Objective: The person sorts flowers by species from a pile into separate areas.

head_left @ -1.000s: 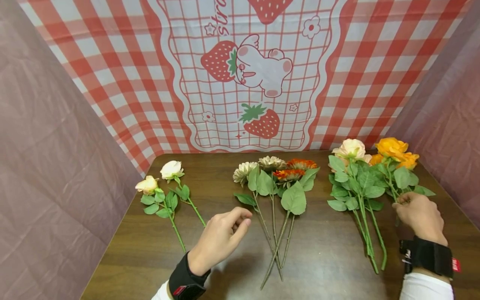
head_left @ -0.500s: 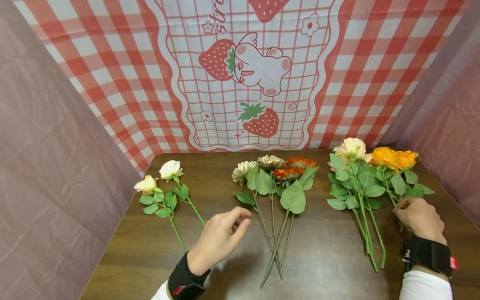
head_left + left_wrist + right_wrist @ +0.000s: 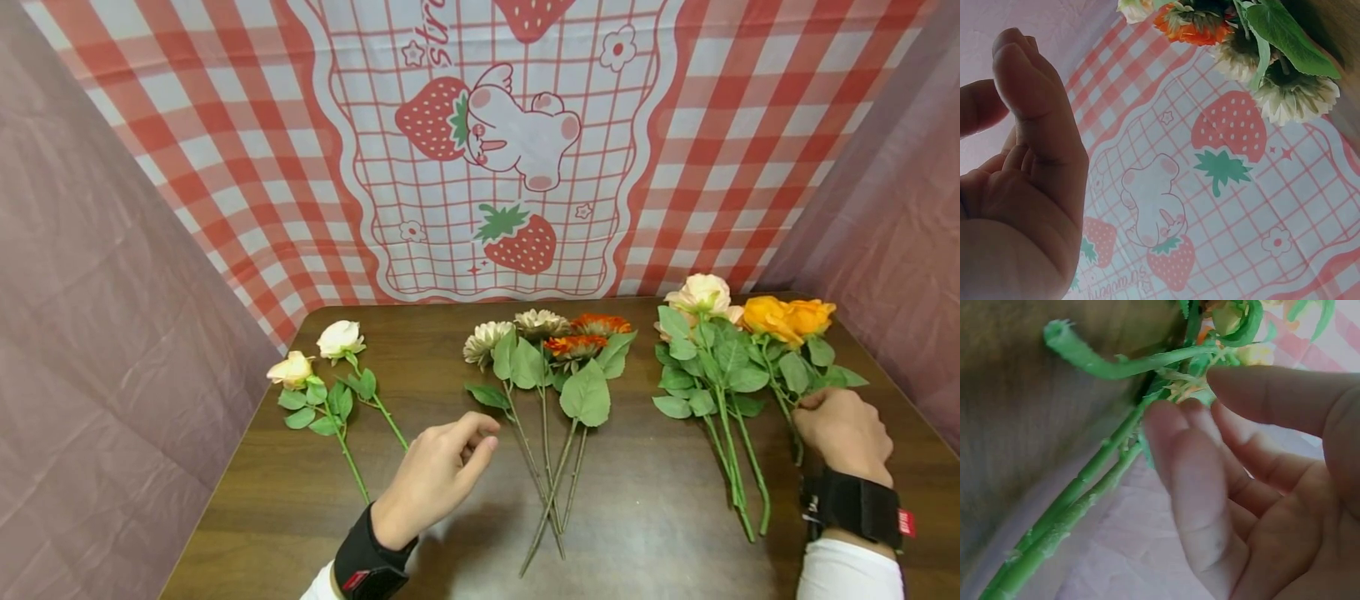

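My right hand is beside the stems of the orange roses, which lie at the table's right side. In the right wrist view, thumb and fingers stand apart, with green stems running just past the fingertips; whether they still touch is unclear. Left of these lie pale peach roses with leafy stems. My left hand hovers with loosely bent fingers and holds nothing. Nearest to it are the middle flowers, cream blooms and orange-red blooms, their bare stems crossing.
A white rose and a pale yellow rose lie at the left of the brown table. Behind stands a red checked strawberry cloth. Mauve fabric hangs at both sides.
The orange roses have come down onto the table next to the peach ones. My right hand has loosened and shifted slightly right of their stems. The left hand stays nearly still.
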A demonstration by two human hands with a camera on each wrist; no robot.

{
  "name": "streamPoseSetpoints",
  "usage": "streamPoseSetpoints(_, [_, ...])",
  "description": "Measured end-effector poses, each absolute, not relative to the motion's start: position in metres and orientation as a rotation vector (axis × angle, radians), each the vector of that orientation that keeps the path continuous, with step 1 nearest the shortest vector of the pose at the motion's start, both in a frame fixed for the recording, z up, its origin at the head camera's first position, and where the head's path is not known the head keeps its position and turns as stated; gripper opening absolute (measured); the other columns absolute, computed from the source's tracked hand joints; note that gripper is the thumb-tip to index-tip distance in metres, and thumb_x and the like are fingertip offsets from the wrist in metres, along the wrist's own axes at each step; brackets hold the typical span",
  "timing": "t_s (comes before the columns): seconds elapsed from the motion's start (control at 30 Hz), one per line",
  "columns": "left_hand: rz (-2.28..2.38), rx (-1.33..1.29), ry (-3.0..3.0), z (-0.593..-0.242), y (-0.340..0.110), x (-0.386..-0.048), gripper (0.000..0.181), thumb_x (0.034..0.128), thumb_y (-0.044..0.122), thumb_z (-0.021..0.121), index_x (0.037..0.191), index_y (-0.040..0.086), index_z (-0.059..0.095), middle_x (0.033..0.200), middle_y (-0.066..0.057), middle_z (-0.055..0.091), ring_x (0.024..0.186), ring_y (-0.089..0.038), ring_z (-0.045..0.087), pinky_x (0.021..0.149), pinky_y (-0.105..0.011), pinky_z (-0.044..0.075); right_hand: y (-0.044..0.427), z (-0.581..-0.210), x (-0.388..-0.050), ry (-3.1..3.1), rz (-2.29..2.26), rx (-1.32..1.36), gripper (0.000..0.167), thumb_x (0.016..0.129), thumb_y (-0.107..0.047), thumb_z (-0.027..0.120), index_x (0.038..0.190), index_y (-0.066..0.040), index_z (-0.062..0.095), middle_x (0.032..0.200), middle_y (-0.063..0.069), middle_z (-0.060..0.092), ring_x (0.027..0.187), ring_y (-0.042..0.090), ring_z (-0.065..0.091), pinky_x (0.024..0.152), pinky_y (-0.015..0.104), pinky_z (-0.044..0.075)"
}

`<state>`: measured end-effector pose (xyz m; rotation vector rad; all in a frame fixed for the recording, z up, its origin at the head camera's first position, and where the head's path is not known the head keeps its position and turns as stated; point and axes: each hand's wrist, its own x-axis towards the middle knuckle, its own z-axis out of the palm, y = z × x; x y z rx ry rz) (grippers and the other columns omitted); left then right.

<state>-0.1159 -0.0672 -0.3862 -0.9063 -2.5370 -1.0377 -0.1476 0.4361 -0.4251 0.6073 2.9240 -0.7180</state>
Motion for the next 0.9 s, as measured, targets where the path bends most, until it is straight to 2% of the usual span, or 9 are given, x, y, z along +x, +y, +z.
streamPoseSetpoints(0.13, [-1.030, -0.899, -2.542, -0.386, -0.068, -0.116, 0.011, 0.0964, 0.011, 0.063, 0.107, 0.012, 0.067, 0.077, 0.008, 0.067, 0.063, 0.002, 0.055, 0.057, -0.016, 0.044, 0.433, -0.422, -0.148, 2.973, -0.754, 0.647, 0.030, 0.090, -0.018, 0.053, 0.104, 0.007, 0.061, 0.099, 0.037, 0.060, 0.080, 0.051, 0.059, 0.057, 0.052, 0.042])
streamPoseSetpoints(0.33, [-1.008, -0.840, -2.534, -0.383, -0.076, -0.122, 0.008, 0.0958, 0.011, 0.064, 0.102, 0.013, 0.068, 0.076, 0.009, 0.068, 0.063, 0.002, 0.056, 0.057, -0.017, 0.046, 0.424, -0.417, -0.149, 3.058, -0.796, 0.642, 0.032, 0.091, -0.023, 0.055, 0.106, 0.005, 0.060, 0.105, 0.038, 0.059, 0.083, 0.054, 0.058, 0.056, 0.052, 0.042])
streamPoseSetpoints(0.63, [-0.987, -0.359, -2.591, -0.381, -0.123, -0.152, 0.007, 0.0960, 0.011, 0.064, 0.098, 0.010, 0.070, 0.070, 0.007, 0.065, 0.053, -0.003, 0.051, 0.049, -0.024, 0.040, 0.399, -0.406, -0.151, 3.206, -0.850, 0.537, 0.024, 0.093, -0.023, 0.058, 0.096, 0.000, 0.059, 0.085, 0.025, 0.063, 0.068, 0.041, 0.060, 0.051, 0.046, 0.040])
streamPoseSetpoints(0.8, [-0.793, -0.140, -2.638, -0.395, -0.139, -0.170, 0.013, 0.0958, 0.014, 0.061, 0.097, 0.007, 0.071, 0.070, -0.001, 0.068, 0.053, -0.014, 0.055, 0.046, -0.033, 0.041, 0.382, -0.404, -0.153, 3.281, -0.865, 0.483, 0.019, 0.093, -0.021, 0.057, 0.091, -0.003, 0.057, 0.078, 0.021, 0.061, 0.062, 0.036, 0.057, 0.047, 0.040, 0.036])
streamPoseSetpoints(0.9, [-0.611, -0.042, -2.751, -0.410, -0.144, -0.181, 0.016, 0.0934, 0.016, 0.061, 0.089, 0.003, 0.069, 0.071, -0.012, 0.069, 0.055, -0.027, 0.062, 0.044, -0.042, 0.044, 0.369, -0.402, -0.153, 3.318, -0.871, 0.442, 0.017, 0.094, -0.021, 0.056, 0.090, -0.005, 0.055, 0.074, 0.017, 0.060, 0.058, 0.031, 0.054, 0.047, 0.037, 0.034])
